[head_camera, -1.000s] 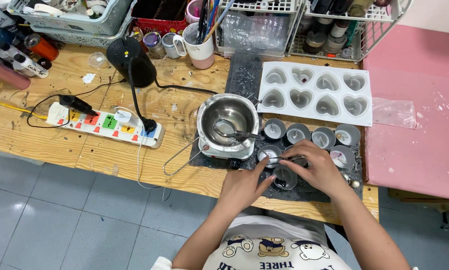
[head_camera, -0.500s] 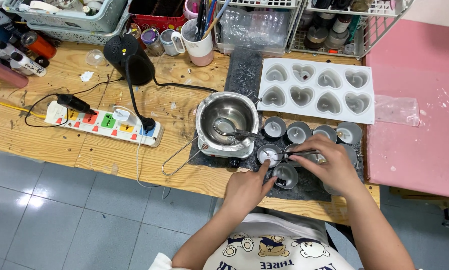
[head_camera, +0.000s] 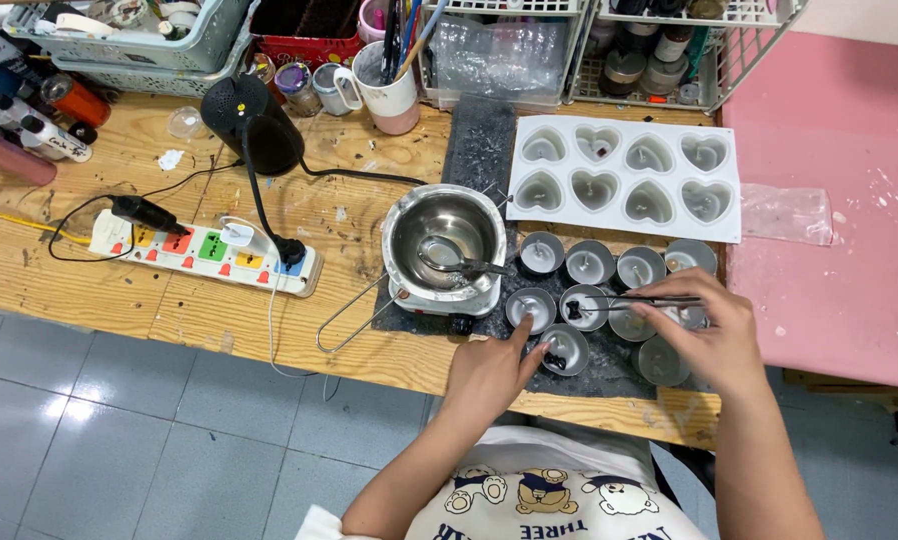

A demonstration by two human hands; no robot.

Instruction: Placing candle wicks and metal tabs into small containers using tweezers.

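Heart mould behind round cups

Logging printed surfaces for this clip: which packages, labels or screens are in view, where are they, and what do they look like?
Labelled tubes: far left of the bench, white cylinders lying down with dark print.
Clear plastic bag: on the pink surface at right, flat and see-through.
Clear wrapped pack: in the white wire basket at the back, crinkled and transparent.
Screens or signs: none.
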